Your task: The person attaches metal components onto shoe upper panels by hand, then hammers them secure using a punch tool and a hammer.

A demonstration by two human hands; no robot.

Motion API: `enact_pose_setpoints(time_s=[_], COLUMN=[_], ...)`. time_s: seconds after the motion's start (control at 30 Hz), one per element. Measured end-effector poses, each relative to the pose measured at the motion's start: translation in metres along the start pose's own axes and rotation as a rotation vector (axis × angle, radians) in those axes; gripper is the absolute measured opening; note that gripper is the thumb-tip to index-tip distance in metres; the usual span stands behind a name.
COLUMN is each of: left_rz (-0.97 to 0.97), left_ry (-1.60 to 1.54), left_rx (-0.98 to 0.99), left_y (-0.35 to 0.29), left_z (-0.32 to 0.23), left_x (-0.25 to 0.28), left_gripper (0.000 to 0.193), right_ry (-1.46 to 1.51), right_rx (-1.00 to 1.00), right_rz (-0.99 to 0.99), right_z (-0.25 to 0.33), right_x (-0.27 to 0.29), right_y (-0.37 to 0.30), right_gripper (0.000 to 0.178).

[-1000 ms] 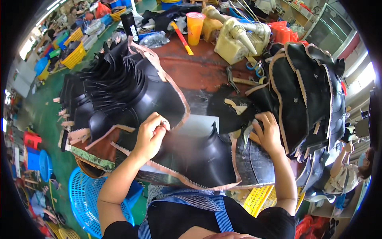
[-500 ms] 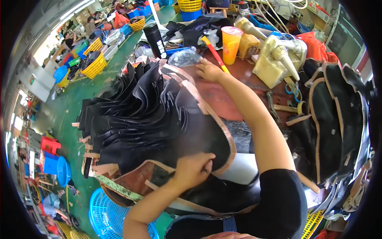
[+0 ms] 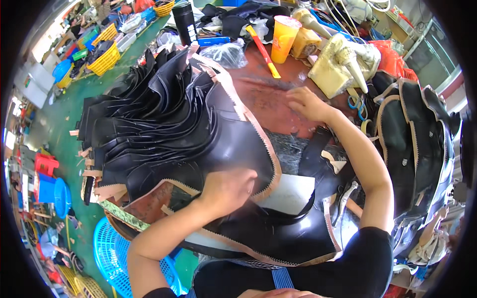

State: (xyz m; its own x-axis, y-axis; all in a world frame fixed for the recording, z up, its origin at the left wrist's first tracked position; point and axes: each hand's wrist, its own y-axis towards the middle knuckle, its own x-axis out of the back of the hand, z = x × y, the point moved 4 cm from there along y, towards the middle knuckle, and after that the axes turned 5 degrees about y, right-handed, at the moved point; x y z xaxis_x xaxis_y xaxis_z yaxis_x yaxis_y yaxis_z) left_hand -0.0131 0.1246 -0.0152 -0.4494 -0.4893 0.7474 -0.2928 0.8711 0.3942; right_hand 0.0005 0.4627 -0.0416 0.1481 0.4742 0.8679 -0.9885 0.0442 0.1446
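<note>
A thick fanned stack of black leather pieces [image 3: 164, 124] with tan zigzag-cut edges lies across the left of the workbench. My left hand [image 3: 229, 188], slightly blurred, is closed at the near side of the top piece; what its fingers hold, if anything, is hidden. Over the bare reddish bench top [image 3: 253, 82], right of the stack, my right hand [image 3: 308, 105] is open with bent, parted fingers and nothing in it. Nearer my body lies another black leather piece [image 3: 278, 233] with a tan edge, beside a pale grey sheet [image 3: 290, 194].
At the back are a red-yellow stick-like tool [image 3: 263, 52], an orange cup [image 3: 285, 39], a black tumbler [image 3: 185, 25], a clear plastic bag [image 3: 226, 54] and a yellowed block [image 3: 338, 69]. More black leather pieces [image 3: 417, 144] stand at right. A blue basket [image 3: 107, 248] sits below left.
My right hand has drawn back from beside the plastic bag, toward the right and nearer me. My left hand stays at the top piece's near side. The whole view has shifted slightly.
</note>
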Motion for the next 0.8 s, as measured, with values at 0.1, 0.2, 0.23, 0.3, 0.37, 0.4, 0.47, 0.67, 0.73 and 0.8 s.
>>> enact_pose_setpoints(time_s=[0.1, 0.2, 0.23, 0.3, 0.37, 0.4, 0.47, 0.67, 0.73, 0.8], left_rz=[0.005, -0.027, -0.004, 0.020, 0.050, 0.063, 0.027, 0.052, 0.043, 0.042], left_ry=[0.022, 0.065, 0.068, 0.068, 0.048, 0.037, 0.045, 0.058, 0.065, 0.112], left_rx=[0.022, -0.028, 0.004, -0.007, -0.019, -0.008, 0.042, 0.003, -0.097, -0.116], left_y=[-0.004, -0.007, -0.012, -0.010, -0.002, -0.001, -0.013, 0.012, 0.037, 0.070], left_z=[-0.004, -0.012, -0.012, -0.019, -0.019, -0.018, -0.016, -0.017, -0.028, -0.029], left_x=[-0.008, -0.021, -0.019, -0.024, -0.025, -0.023, -0.019, -0.014, -0.010, -0.012], left_gripper=[0.016, 0.019, 0.020, 0.020, 0.020, 0.019, 0.017, 0.013, 0.012, 0.011], right_ry=[0.103, 0.132, 0.016, -0.075, -0.026, 0.062, -0.133, 0.152, 0.070, 0.063], right_rx=[0.009, -0.018, -0.103, -0.179, -0.276, -0.340, -0.056, 0.037, 0.135, 0.096], right_rz=[-0.066, -0.128, -0.160, -0.408, -0.424, -0.332, -0.243, -0.195, -0.389, -0.312], right_z=[0.019, -0.002, 0.007, -0.031, -0.060, -0.068, -0.032, -0.002, 0.011, 0.012], right_x=[-0.013, -0.048, -0.057, -0.078, -0.071, -0.074, -0.066, -0.002, 0.014, 0.016], right_y=[0.040, 0.127, 0.156, 0.199, 0.216, 0.218, 0.204, 0.041, -0.028, -0.080], right_gripper=[0.032, 0.042, 0.045, 0.041, 0.039, 0.039, 0.033, 0.024, 0.016, 0.015])
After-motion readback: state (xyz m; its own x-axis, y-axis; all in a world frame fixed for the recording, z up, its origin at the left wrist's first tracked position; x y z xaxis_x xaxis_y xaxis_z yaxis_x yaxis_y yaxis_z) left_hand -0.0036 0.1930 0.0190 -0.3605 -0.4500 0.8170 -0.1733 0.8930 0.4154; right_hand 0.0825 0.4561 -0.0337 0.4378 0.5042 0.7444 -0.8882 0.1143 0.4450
